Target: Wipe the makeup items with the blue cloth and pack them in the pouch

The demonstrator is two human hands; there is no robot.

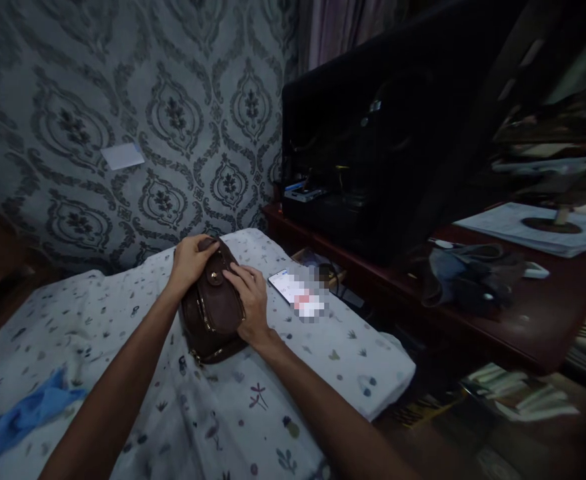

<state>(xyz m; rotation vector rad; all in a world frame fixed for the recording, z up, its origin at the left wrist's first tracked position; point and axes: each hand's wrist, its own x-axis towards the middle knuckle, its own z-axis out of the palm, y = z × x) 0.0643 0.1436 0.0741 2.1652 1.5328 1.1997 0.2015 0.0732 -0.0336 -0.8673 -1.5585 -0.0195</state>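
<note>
A dark brown leather-look bag (pixel 221 303) with gold zips and a round metal clasp lies on the bed (pixel 333 353). My left hand (pixel 191 261) grips its far left edge, with the thumb over the top and the other fingers hidden behind it. Against the bag's right side, my right hand (pixel 251 298) is closed on the edge, and its fingertips rest on the front beside the clasp. A phone (pixel 286 288) with a lit screen lies on the sheet, just right of my right hand.
A blue cloth (pixel 25 410) lies on the bed at left. Beyond the bed's right side are a dark red desk (pixel 477 333) with papers (pixel 513 223) and a large black television (pixel 363 160). Books (pixel 523 393) sit low at right. Patterned wallpaper (pixel 173 113) covers the wall behind.
</note>
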